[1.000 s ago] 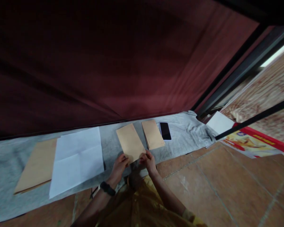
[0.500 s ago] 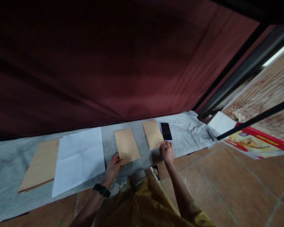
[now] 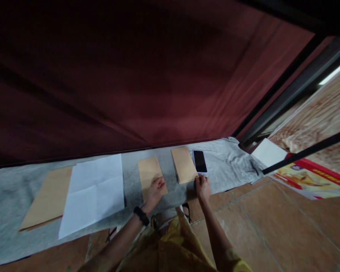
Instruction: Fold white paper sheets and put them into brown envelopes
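A small brown paper piece point(image 3: 148, 170), envelope-like, lies flat on the grey cloth. My left hand point(image 3: 155, 190), with a dark band on the wrist, rests over its lower right part. The left fingers are curled together, and what they may pinch is hidden. To the right lies a small stack of brown paper point(image 3: 184, 165) of similar size. My right hand point(image 3: 203, 187) has its thumb and fingers closed at the stack's lower right corner. Just above that hand lies a phone point(image 3: 200, 161) with a dark screen, close beside the stack.
Left on the grey cloth point(image 3: 132, 192) lie a creased white sheet point(image 3: 95, 196) and larger brown paper point(image 3: 49, 198) partly under it. A dark red curtain point(image 3: 147, 94) hangs behind. Dark metal bars point(image 3: 308, 149) and a red-yellow printed box point(image 3: 308, 175) are at right, above floor tiles.
My left hand has moved right and up, from the brown paper's lower left corner to its lower right part. My right hand stays near the stack's corner. The view shifted slightly.
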A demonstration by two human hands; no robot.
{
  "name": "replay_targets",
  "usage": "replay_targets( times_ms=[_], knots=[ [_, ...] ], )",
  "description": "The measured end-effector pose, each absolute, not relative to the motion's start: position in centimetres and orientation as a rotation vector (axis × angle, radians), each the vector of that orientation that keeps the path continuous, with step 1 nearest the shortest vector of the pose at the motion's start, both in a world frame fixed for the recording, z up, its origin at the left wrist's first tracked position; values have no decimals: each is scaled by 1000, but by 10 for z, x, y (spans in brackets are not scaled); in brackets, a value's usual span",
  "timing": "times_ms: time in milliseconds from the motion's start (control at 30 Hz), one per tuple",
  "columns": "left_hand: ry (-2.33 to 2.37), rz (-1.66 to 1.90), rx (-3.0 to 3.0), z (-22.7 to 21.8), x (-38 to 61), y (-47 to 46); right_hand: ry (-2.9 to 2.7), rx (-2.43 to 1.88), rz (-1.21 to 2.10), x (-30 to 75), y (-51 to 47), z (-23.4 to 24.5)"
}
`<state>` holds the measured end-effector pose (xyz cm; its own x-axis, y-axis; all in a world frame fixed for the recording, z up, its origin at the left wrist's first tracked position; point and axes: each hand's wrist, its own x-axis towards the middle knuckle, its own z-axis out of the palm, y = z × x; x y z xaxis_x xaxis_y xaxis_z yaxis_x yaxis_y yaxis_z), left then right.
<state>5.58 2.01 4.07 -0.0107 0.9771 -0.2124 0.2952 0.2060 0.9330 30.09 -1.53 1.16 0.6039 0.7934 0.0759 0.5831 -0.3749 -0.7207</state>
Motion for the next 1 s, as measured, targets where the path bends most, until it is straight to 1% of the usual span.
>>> replay_targets(
  times_ms=[133, 233, 400, 667, 1000],
  knots=[
    [1549, 765, 1371, 35, 117, 52, -1051, -2095, 393, 303, -13, 11],
    [1588, 688, 1433, 35, 137, 64, -1041, -2067, 405, 305, -12, 8],
    [1655, 580, 1487, 34, 141, 66, -1065, -2047, 402, 307, -12, 2],
    [1695, 467, 1429, 19, 147, 62, -1151, -2125, 325, 305, -15, 2],
    [1695, 454, 1439, 17, 149, 50, -1177, -1956, 344, 310, -22, -6]
  ],
)
